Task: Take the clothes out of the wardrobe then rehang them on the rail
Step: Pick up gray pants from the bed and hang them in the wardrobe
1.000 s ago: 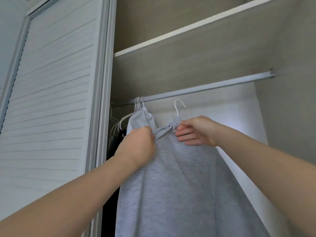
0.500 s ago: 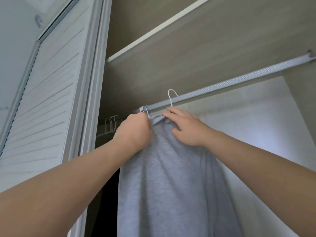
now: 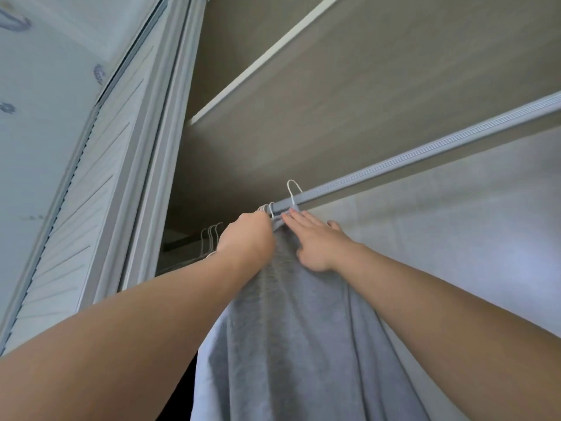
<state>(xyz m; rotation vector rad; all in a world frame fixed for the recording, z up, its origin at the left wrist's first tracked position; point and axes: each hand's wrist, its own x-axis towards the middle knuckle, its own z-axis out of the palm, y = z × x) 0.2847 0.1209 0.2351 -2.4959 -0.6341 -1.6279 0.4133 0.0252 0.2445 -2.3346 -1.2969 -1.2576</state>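
Note:
A grey garment (image 3: 291, 338) hangs down from a white hanger whose hook (image 3: 294, 191) reaches the silver rail (image 3: 425, 153). My left hand (image 3: 247, 238) grips the garment's top at its left, just under the rail. On the top right of the fabric lies my right hand (image 3: 315, 241), its fingers stretched out toward the hook's base. Several white hanger hooks (image 3: 266, 208) sit bunched on the rail right above my left hand.
More white hangers (image 3: 211, 238) hang further left in the dark part of the wardrobe. A white louvred door (image 3: 91, 208) stands at the left. A shelf (image 3: 334, 86) runs above the rail, and the pale back wall (image 3: 455, 223) is at the right.
Both hands and the garment have risen to the rail. The hanger hook is now up against the rail. My view has tilted upward.

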